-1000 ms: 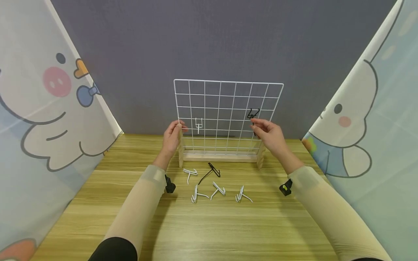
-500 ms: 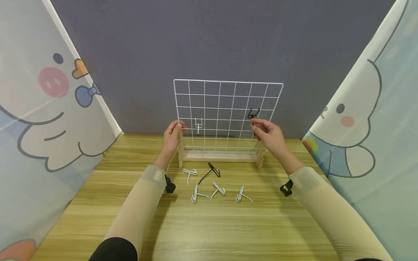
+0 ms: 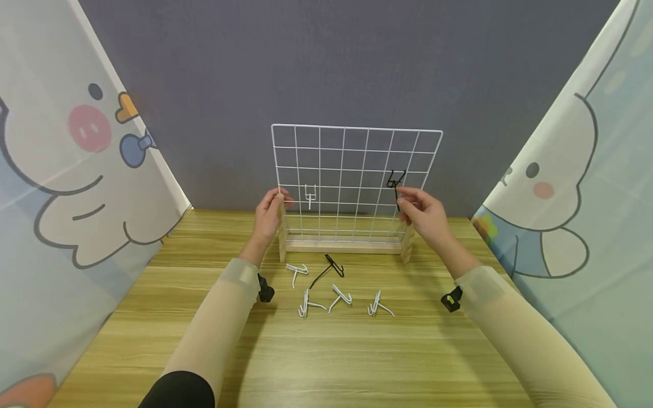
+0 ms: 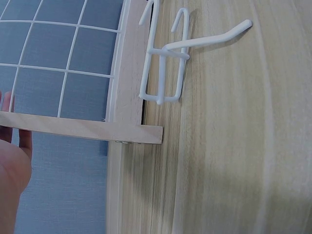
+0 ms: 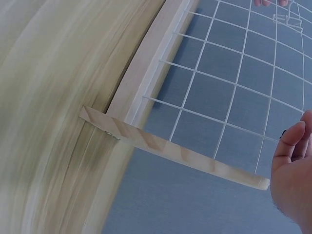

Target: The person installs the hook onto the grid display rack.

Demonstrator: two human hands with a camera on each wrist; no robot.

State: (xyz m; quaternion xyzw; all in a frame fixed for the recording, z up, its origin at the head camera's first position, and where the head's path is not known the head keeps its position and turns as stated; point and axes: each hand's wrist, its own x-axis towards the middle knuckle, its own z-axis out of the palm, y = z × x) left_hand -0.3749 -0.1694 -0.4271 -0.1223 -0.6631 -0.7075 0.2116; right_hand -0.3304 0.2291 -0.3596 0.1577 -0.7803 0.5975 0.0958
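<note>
Wooden table [image 3: 326, 351], left hand [image 3: 267, 215] grips white grid [image 3: 354, 170] edge, right hand [image 3: 425, 214] pinches black hook [image 3: 395, 184].

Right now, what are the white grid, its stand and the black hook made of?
The white grid looks like thin metal wire with a smooth white coating: slim, straight, evenly crossed rods. Its stand seems to be pale, unpainted wood, with grain showing in the wrist views. The black hook the right hand pinches appears to be bent wire coated black, though it is too small to be sure.
</note>
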